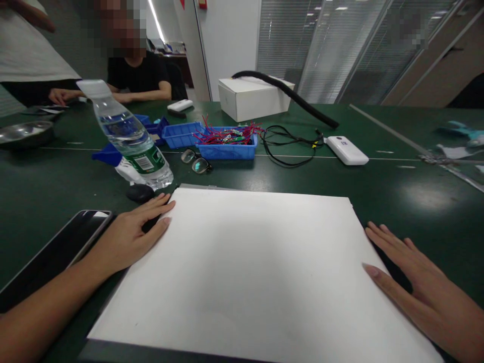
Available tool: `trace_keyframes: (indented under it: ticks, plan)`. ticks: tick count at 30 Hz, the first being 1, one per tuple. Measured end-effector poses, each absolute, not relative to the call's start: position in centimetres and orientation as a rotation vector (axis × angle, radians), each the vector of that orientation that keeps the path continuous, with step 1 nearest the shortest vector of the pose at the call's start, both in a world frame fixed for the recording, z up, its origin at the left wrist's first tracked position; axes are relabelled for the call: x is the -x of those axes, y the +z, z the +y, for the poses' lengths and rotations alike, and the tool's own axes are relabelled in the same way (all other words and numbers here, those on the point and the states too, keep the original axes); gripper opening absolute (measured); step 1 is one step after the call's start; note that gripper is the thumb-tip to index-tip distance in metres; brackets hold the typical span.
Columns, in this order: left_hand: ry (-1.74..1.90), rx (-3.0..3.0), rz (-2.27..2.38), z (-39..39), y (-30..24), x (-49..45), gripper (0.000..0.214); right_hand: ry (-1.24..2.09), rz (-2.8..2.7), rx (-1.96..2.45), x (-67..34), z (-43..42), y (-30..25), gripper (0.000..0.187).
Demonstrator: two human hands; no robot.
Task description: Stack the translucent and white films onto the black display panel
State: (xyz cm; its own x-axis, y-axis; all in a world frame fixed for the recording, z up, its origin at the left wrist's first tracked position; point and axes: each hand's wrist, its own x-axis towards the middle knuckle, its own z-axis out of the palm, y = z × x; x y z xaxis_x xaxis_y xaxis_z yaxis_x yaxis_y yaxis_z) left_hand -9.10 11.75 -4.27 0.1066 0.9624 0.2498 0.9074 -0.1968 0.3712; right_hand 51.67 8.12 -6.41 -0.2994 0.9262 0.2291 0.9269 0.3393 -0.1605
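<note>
A large blank white sheet of paper lies flat before me, with a dark board showing under its near edge. At its left edge rests my left hand, fingers stretched out, the thumb and fingertips touching the margin. My right hand lies along the right edge, palm down, fingers spread and the thumb over the paper. Neither hand holds anything. Beyond my left fingertips is a black computer mouse, and a dark-screened phone lies left of my left forearm.
Behind the paper stand a water bottle, eyeglasses, a blue bin of red wires, a black cable and a white power bank. Farther back are a white box and a metal bowl. Two people are across the green table.
</note>
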Motion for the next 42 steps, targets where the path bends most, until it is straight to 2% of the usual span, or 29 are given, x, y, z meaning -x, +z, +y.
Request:
trace_keyframes:
  ticks: [25, 31, 36, 42]
  plan:
    - [0.661, -2.263, 1.916, 11.9, -4.8, 9.4, 0.073, -0.048, -2.374, 1.657, -51.5, 8.1, -5.9, 0.078]
    - [0.677, -2.284, 1.868, 11.8, -4.8, 9.3, 0.086, -0.066, -2.378, 1.625, -51.4, 8.1, -5.9, 0.078]
    - [0.618, -2.283, 1.844, 11.9, -4.9, 9.5, 0.084, -0.053, -2.350, 1.640, -51.6, 8.2, -6.2, 0.079]
    - [0.591, -2.248, 1.884, 11.8, -4.3, 9.1, 0.086, 0.066, -2.271, 1.635, -50.3, 6.8, -4.1, 0.068]
